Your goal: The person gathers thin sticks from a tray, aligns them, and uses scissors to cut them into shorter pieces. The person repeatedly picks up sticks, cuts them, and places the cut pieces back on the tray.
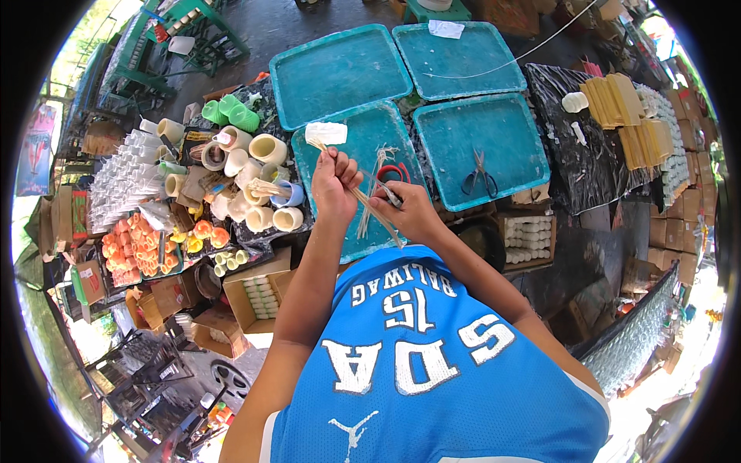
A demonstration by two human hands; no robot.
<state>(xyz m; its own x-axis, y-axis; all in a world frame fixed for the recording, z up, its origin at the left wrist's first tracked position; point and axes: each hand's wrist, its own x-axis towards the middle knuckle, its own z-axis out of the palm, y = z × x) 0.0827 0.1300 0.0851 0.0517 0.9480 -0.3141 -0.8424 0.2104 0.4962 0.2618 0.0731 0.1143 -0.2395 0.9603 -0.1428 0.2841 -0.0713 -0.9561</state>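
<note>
My left hand (337, 179) is closed round a bundle of thin pale cords (376, 214); their upper ends stick out above the fist and their lower ends slant down to the right. Close beside it, my right hand (405, 207) is closed on a small metal tool (390, 196) with a dark part, near the cords; its exact kind is partly hidden. Behind the hands, more loose pale cords (384, 157) lie in a teal tray (355, 123). A red looped handle (394, 171) shows next to the right hand. A white packet (326, 133) lies beyond the left fist.
Dark-handled scissors (479, 179) lie in the right teal tray (532, 158). Two more trays stand behind. To the left are cream cylindrical cups (268, 149), white pieces (127, 177) and orange pieces (139, 247). Yellow sheets (614, 100) sit on black plastic at right. Boxes (527, 241) stand below.
</note>
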